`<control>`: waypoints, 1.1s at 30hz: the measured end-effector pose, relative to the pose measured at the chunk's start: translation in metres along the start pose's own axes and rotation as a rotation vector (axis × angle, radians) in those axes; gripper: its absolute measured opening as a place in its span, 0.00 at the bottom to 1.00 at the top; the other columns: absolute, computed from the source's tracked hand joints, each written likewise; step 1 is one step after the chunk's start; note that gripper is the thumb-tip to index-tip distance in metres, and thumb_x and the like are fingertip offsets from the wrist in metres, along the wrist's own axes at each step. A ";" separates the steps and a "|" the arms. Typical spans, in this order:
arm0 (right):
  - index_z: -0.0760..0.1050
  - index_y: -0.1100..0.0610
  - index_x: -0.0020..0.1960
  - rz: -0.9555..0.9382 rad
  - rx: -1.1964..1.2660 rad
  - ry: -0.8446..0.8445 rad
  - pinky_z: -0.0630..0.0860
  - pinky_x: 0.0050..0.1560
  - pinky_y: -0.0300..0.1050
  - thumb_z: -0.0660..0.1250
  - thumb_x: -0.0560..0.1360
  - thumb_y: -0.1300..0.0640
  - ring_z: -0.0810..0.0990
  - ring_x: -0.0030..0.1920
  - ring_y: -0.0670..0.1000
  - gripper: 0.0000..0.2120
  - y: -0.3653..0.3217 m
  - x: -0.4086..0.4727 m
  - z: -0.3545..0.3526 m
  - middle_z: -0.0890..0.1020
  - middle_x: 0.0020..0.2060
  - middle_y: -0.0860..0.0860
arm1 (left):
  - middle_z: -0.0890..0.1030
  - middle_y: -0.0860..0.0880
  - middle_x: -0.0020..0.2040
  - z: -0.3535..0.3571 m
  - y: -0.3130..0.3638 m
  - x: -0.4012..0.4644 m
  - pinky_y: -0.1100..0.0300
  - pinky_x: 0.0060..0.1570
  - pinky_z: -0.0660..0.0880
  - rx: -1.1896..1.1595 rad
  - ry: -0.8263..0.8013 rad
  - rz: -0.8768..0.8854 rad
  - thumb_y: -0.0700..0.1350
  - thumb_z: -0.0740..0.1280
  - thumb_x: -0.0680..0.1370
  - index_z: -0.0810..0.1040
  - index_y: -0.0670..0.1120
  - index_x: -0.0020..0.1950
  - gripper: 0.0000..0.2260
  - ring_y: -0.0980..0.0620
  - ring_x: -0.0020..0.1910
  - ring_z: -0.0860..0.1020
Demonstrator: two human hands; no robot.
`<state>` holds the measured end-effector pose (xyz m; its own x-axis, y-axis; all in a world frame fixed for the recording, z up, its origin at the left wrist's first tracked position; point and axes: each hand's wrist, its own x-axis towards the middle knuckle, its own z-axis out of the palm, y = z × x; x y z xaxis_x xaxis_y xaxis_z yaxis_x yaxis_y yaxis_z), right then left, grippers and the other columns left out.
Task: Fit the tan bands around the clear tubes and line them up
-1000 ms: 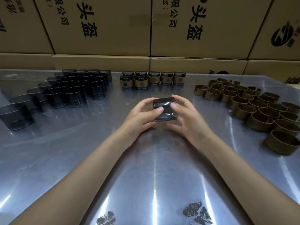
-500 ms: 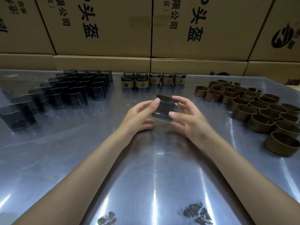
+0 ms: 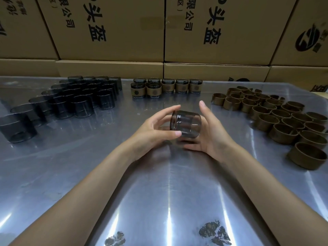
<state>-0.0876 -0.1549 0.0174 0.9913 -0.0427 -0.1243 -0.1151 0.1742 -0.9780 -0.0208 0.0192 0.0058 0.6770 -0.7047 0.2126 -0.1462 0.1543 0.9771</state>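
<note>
Two dark stains [image 3: 213,233] mark the shiny metal table [image 3: 159,192] nearest the camera, and everything beyond them is best placed from the one clear tube [image 3: 185,124] held above the table's middle. That tube is smoky, bare of any band and tipped on its side. The left hand [image 3: 156,130] grasps it, thumb curled against its near lower edge and a fingertip on its upper rim. The right hand [image 3: 211,137] cradles it from the right and beneath with fingers extended, the thumb standing straight up just beside the tube's right end. Left of the held tube and reaching farther back, a cluster of unbanded tubes [image 3: 71,102] stands upright in packed rows. Right of it, well apart, a spread of loose tan bands [image 3: 276,119] sits on the table as open rings. Straight beyond it, a short line of finished tubes [image 3: 166,87], each wrapped with a tan band, stands side by side, two of them doubled up at the line's left end. Behind that line, stacked cardboard boxes [image 3: 110,32] printed with black characters close off the view.
</note>
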 end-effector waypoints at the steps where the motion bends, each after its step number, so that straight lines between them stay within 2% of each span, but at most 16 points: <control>1: 0.78 0.48 0.60 0.014 -0.019 -0.006 0.79 0.47 0.50 0.53 0.70 0.26 0.84 0.52 0.54 0.34 -0.001 -0.001 0.000 0.84 0.54 0.50 | 0.77 0.49 0.65 0.000 0.000 0.000 0.54 0.58 0.77 0.003 -0.005 0.013 0.39 0.73 0.69 0.73 0.59 0.68 0.30 0.49 0.62 0.78; 4: 0.78 0.48 0.58 0.054 -0.069 0.001 0.79 0.39 0.44 0.55 0.69 0.28 0.86 0.46 0.52 0.31 -0.004 -0.003 0.000 0.85 0.52 0.51 | 0.73 0.50 0.69 0.000 0.000 0.001 0.56 0.55 0.77 0.005 0.006 0.030 0.36 0.72 0.68 0.71 0.59 0.70 0.33 0.47 0.60 0.79; 6: 0.76 0.50 0.59 0.057 -0.056 0.039 0.79 0.36 0.42 0.60 0.75 0.38 0.85 0.43 0.51 0.21 -0.002 -0.002 0.001 0.84 0.54 0.53 | 0.70 0.52 0.71 -0.001 0.000 0.002 0.60 0.51 0.77 0.033 0.052 0.021 0.36 0.71 0.66 0.69 0.61 0.70 0.36 0.48 0.59 0.80; 9: 0.73 0.54 0.62 -0.002 0.061 0.064 0.79 0.42 0.42 0.65 0.76 0.50 0.85 0.45 0.53 0.16 0.001 0.001 0.001 0.81 0.58 0.55 | 0.68 0.52 0.72 0.002 -0.002 0.004 0.64 0.45 0.76 0.118 0.153 -0.002 0.37 0.73 0.66 0.66 0.59 0.71 0.37 0.52 0.57 0.80; 12: 0.71 0.59 0.66 -0.105 0.233 0.048 0.78 0.51 0.43 0.68 0.72 0.58 0.84 0.47 0.54 0.23 0.001 0.002 -0.001 0.81 0.58 0.56 | 0.74 0.49 0.68 0.004 -0.005 0.005 0.57 0.54 0.77 0.100 0.211 -0.056 0.43 0.73 0.66 0.68 0.51 0.71 0.34 0.52 0.57 0.81; 15: 0.72 0.61 0.64 -0.193 0.178 0.011 0.78 0.54 0.40 0.66 0.73 0.64 0.82 0.50 0.51 0.19 0.001 0.000 0.001 0.81 0.53 0.55 | 0.82 0.52 0.59 0.006 -0.002 0.004 0.59 0.54 0.74 0.099 0.166 -0.087 0.51 0.71 0.68 0.77 0.54 0.63 0.23 0.54 0.57 0.80; 17: 0.72 0.63 0.64 -0.211 0.152 0.011 0.78 0.57 0.43 0.67 0.73 0.66 0.82 0.55 0.52 0.20 0.003 0.000 0.002 0.80 0.55 0.55 | 0.83 0.54 0.56 0.010 0.000 0.003 0.58 0.56 0.75 0.127 0.181 -0.050 0.55 0.71 0.70 0.79 0.55 0.59 0.18 0.53 0.57 0.81; 19: 0.73 0.59 0.64 -0.251 0.038 0.057 0.77 0.59 0.46 0.70 0.72 0.67 0.80 0.59 0.52 0.22 0.005 -0.001 0.002 0.79 0.59 0.54 | 0.83 0.53 0.56 0.012 0.000 0.002 0.57 0.55 0.76 0.143 0.235 -0.007 0.57 0.73 0.71 0.80 0.55 0.59 0.18 0.53 0.57 0.81; 20: 0.73 0.56 0.64 -0.288 -0.104 0.109 0.77 0.59 0.45 0.73 0.70 0.66 0.79 0.61 0.50 0.23 0.005 -0.001 0.002 0.79 0.59 0.52 | 0.83 0.53 0.57 0.012 0.000 0.002 0.58 0.53 0.76 0.155 0.252 0.009 0.57 0.73 0.71 0.80 0.54 0.60 0.19 0.53 0.57 0.81; 22: 0.73 0.51 0.61 -0.361 -0.383 0.198 0.75 0.55 0.36 0.76 0.68 0.62 0.76 0.59 0.43 0.24 0.007 -0.001 0.003 0.78 0.57 0.45 | 0.83 0.53 0.57 0.009 0.000 0.002 0.58 0.53 0.75 0.206 0.248 0.025 0.56 0.70 0.70 0.79 0.53 0.62 0.21 0.52 0.57 0.81; 24: 0.73 0.49 0.59 -0.408 -0.521 0.255 0.71 0.50 0.27 0.78 0.67 0.60 0.75 0.56 0.40 0.24 0.009 0.001 0.004 0.78 0.53 0.41 | 0.82 0.51 0.57 0.008 -0.002 0.002 0.59 0.54 0.75 0.280 0.209 0.040 0.51 0.69 0.74 0.78 0.49 0.64 0.19 0.53 0.53 0.81; 25: 0.72 0.49 0.58 -0.423 -0.572 0.277 0.70 0.49 0.26 0.78 0.67 0.59 0.75 0.55 0.40 0.24 0.012 0.002 0.004 0.78 0.53 0.42 | 0.82 0.50 0.57 0.008 -0.003 0.003 0.62 0.53 0.75 0.323 0.192 0.048 0.47 0.69 0.76 0.77 0.48 0.64 0.16 0.55 0.50 0.81; 27: 0.72 0.49 0.59 -0.421 -0.675 0.311 0.69 0.49 0.28 0.77 0.66 0.56 0.76 0.55 0.43 0.25 0.017 0.005 0.003 0.78 0.55 0.45 | 0.81 0.50 0.58 0.009 -0.008 0.003 0.65 0.53 0.74 0.434 0.166 0.056 0.43 0.67 0.79 0.75 0.49 0.66 0.15 0.58 0.51 0.81; 29: 0.71 0.50 0.61 -0.388 -0.735 0.325 0.72 0.51 0.33 0.76 0.66 0.56 0.76 0.56 0.45 0.26 0.021 0.007 0.001 0.77 0.57 0.47 | 0.80 0.51 0.60 0.009 -0.013 0.003 0.60 0.59 0.74 0.587 0.126 0.051 0.46 0.65 0.80 0.73 0.52 0.68 0.17 0.57 0.56 0.80; 31: 0.70 0.51 0.63 -0.342 -0.741 0.305 0.75 0.57 0.44 0.75 0.66 0.56 0.77 0.59 0.49 0.27 0.021 0.009 -0.001 0.75 0.60 0.49 | 0.78 0.52 0.63 0.009 -0.015 0.002 0.55 0.64 0.72 0.703 0.093 0.049 0.48 0.64 0.80 0.69 0.54 0.71 0.19 0.55 0.60 0.77; 33: 0.67 0.52 0.68 -0.275 -0.729 0.239 0.72 0.64 0.51 0.73 0.66 0.53 0.74 0.62 0.50 0.32 0.019 0.008 -0.002 0.72 0.63 0.50 | 0.77 0.55 0.64 0.008 -0.014 0.001 0.56 0.65 0.70 0.738 0.082 0.065 0.49 0.63 0.81 0.68 0.55 0.72 0.19 0.57 0.62 0.76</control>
<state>-0.0822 -0.1542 -0.0025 0.9594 -0.2135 0.1842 0.0365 -0.5536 -0.8320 -0.0243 0.0106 -0.0074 0.6978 -0.6518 0.2969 -0.6145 -0.3319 0.7157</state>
